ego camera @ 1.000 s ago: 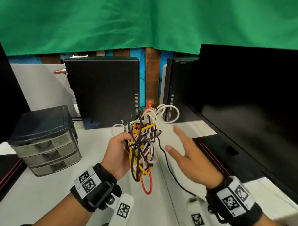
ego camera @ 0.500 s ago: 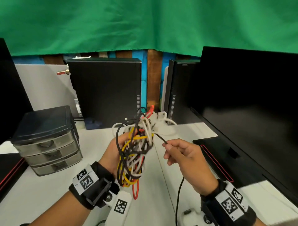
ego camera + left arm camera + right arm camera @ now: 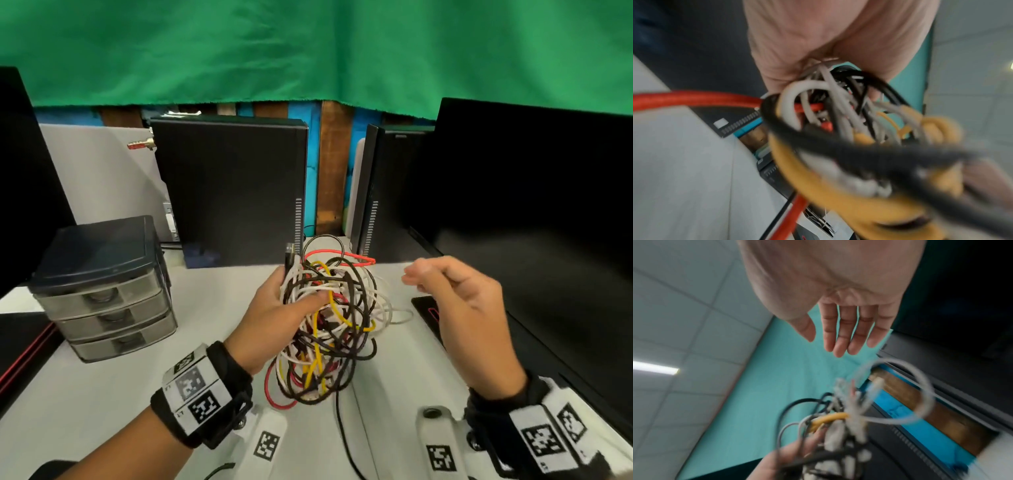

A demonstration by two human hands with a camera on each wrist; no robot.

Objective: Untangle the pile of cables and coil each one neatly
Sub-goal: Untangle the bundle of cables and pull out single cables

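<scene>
Cable tangle (image 3: pixel 329 322) is gripped by the left hand (image 3: pixel 270 318); right hand (image 3: pixel 462 308) is open, empty. One loose end should be picked, then teased out slowly.

Layout of the desk, head view

The tangle (image 3: pixel 329 325) sits at frame centre, above the desk (image 3: pixel 102 394), with the left hand (image 3: pixel 274 315) on its left side and the right hand (image 3: pixel 469 308) to its right, apart from it. One cable (image 3: pixel 342 431) runs from the tangle down to the lower frame edge. The drawer unit (image 3: pixel 106 291) stands on the desk at left. Behind the tangle stands a computer case (image 3: pixel 229 188), with a second case (image 3: pixel 383 192) right of it. The monitor (image 3: pixel 534 222) fills the right side. The curtain (image 3: pixel 308 51) spans the top.
</scene>
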